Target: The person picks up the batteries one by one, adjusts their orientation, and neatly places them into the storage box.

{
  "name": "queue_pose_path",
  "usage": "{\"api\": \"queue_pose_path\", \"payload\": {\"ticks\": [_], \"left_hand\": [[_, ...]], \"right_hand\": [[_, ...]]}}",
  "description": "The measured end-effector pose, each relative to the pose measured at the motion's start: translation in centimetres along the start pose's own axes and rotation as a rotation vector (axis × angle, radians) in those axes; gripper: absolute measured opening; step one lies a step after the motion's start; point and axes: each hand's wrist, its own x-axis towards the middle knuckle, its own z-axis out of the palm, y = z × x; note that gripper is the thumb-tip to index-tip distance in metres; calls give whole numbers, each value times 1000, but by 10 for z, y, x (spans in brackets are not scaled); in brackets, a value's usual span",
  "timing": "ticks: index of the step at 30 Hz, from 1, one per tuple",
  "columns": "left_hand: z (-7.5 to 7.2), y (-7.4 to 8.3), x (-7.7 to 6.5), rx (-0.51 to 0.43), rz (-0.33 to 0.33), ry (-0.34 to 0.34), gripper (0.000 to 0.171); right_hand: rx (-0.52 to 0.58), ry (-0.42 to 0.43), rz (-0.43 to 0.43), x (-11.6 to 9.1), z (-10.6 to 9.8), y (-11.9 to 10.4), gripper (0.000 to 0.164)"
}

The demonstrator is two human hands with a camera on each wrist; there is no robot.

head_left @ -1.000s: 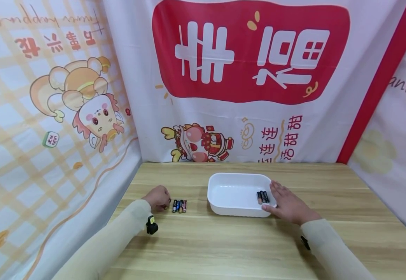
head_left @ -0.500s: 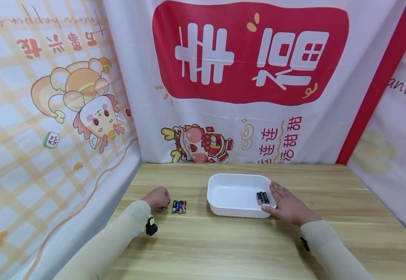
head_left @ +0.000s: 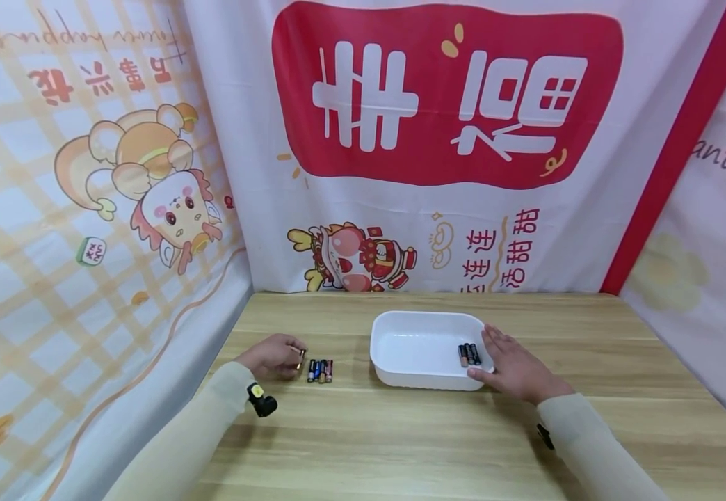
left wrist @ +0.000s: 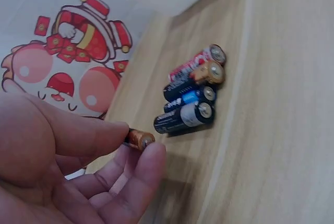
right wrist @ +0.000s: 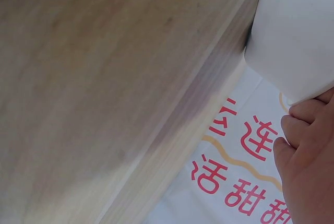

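My left hand (head_left: 275, 356) pinches a battery (left wrist: 140, 139) with a copper-coloured end between thumb and fingers, just above the table. Right beside it, several batteries (left wrist: 185, 118) lie in a close row on the wood, with black, blue, copper and red wrappers. My right hand (head_left: 518, 365) holds the right end of a white plastic tub (head_left: 425, 380), its thumb at the front rim and its fingers along the side. Inside the tub, by that end, three dark batteries (head_left: 470, 354) lie side by side. The right wrist view shows only the tub's outer wall and some fingers.
A wooden table (head_left: 400, 445) carries everything. Behind it hangs a printed cloth (head_left: 244, 174) with red and white lettering, and a checked cloth (head_left: 87, 292) borders the left side. Bare wood separates the battery row from the tub.
My left hand has shifted slightly left and its fingers have loosened, so the pinched battery now shows. The right hand and tub stay still.
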Motion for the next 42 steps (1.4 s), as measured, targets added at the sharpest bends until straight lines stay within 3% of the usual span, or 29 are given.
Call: {"api": "queue_pose_path", "payload": {"ticks": [5,17,27,42], "left_hand": [[-4,3,1,-81,-27,-15,37],[1,11,-1,-302,64,-135,49],[14,20,4,-325,58,-155,44],[34,50,18,-373,49,-217,38]], "right_hand": [[8,-7,3,0,0,-1,104],[-20,-2,11,3,-1,1,100],[-45,-28,6,4,-4,-2,103],[-63,-50,13,5,-8,-5,102]]}}
